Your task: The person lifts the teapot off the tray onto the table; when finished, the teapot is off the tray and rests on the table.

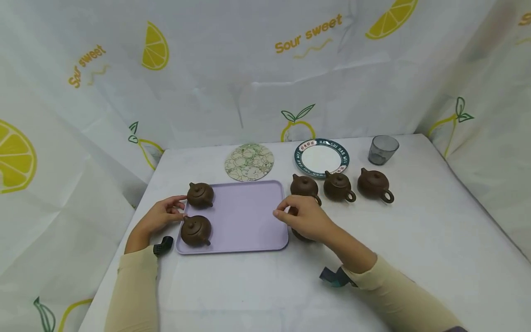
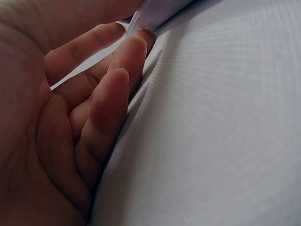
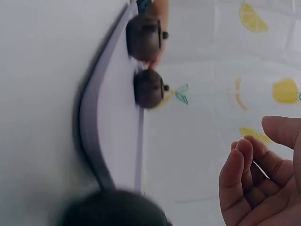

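Note:
A lilac tray [image 1: 244,221] lies on the white tabletop, with two brown teapots [image 1: 200,195] at its left end. My left hand [image 1: 161,216] rests at the tray's left rim. Its fingertips [image 2: 138,44] touch that edge, close beside the teapots. Over the tray's right edge hovers my right hand [image 1: 306,217], and the right wrist view has nothing between its thumb and loosely bent fingers [image 3: 233,167]. Another brown teapot [image 1: 300,236] stands beneath this hand, partly hidden by it.
Three more brown teapots [image 1: 374,184] line up right of the tray. Behind them are a plate with a dark green rim [image 1: 299,168] and a grey glass [image 1: 382,150]. A round patterned mat [image 1: 249,162] lies behind the tray. Fruit-printed cloth [image 1: 207,92] hangs around the table.

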Demonstrator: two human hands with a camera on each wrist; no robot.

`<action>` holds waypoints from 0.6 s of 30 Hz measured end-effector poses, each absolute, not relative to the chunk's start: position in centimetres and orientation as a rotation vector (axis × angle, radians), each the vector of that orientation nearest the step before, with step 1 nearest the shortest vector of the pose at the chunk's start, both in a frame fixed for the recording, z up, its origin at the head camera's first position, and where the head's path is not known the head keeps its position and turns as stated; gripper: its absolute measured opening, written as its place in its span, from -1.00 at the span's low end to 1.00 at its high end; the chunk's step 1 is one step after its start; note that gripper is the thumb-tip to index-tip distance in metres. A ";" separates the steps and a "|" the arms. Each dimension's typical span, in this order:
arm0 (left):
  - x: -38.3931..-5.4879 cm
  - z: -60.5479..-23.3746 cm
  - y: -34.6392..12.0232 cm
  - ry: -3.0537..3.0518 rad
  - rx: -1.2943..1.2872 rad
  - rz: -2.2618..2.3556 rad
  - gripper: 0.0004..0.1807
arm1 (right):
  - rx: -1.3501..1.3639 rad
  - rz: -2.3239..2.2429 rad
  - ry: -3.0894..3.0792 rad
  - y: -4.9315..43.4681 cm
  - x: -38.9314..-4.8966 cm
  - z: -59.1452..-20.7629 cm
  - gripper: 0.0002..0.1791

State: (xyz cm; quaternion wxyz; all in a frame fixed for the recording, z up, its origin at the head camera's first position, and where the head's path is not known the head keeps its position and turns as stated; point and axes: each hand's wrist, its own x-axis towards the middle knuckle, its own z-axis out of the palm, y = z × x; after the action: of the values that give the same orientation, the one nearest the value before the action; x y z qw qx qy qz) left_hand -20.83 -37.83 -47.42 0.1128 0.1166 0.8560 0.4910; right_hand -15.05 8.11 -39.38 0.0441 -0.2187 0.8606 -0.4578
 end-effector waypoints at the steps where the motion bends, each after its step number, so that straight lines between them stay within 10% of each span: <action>1: -20.9 -47.4 -37.8 2.511 0.341 1.441 -0.31 | -0.684 -1.392 2.605 7.2 -15.2 -39.5 -0.89; 18: -20.6 -47.1 -37.7 2.511 0.322 1.461 -0.30 | -0.764 -1.416 2.295 -3.5 -15.4 -44.1 -0.81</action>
State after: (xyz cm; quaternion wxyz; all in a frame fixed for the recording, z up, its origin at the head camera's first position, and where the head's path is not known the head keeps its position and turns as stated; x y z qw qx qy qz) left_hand -20.58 -37.67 -47.15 0.1093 0.1095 0.8540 0.4968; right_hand -15.41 -3.52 -44.05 0.1688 -0.2687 0.8070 -0.4980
